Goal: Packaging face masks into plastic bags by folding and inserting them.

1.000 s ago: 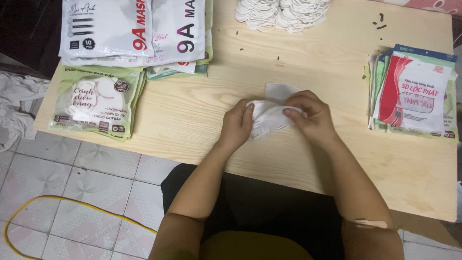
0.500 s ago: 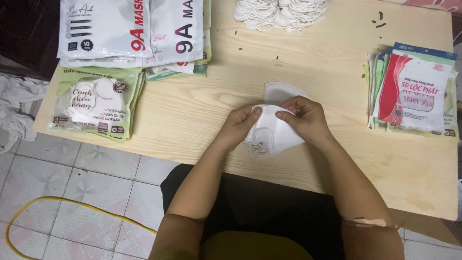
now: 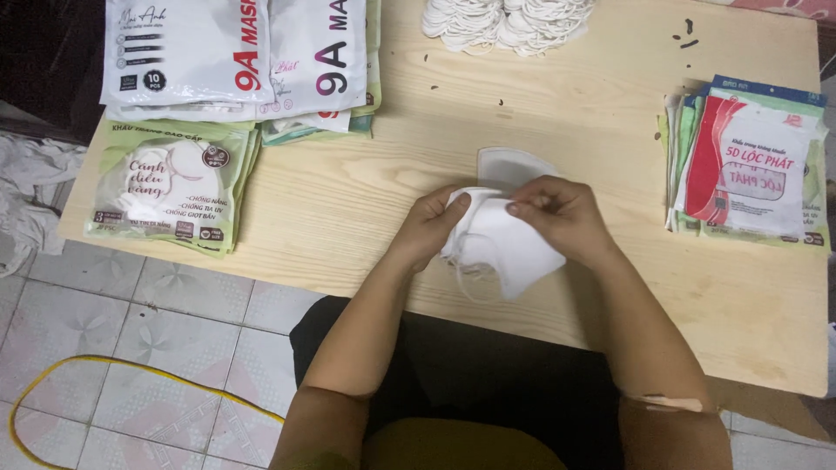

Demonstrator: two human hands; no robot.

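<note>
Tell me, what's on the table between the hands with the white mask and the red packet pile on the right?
Nothing: the head view shows only bare table between the mask and the packet pile.

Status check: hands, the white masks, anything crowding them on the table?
Left hand and right hand both grip the white masks above the table. One more mask lies just behind. Package stacks sit well off to both sides.

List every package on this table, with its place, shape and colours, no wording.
White flat pouches: far left corner, rectangular, overlapping stack.
Green pouches: left edge, flat stack, pale green with white.
Red-and-white pouches: right edge, rectangular stack, blue top strip.
</note>
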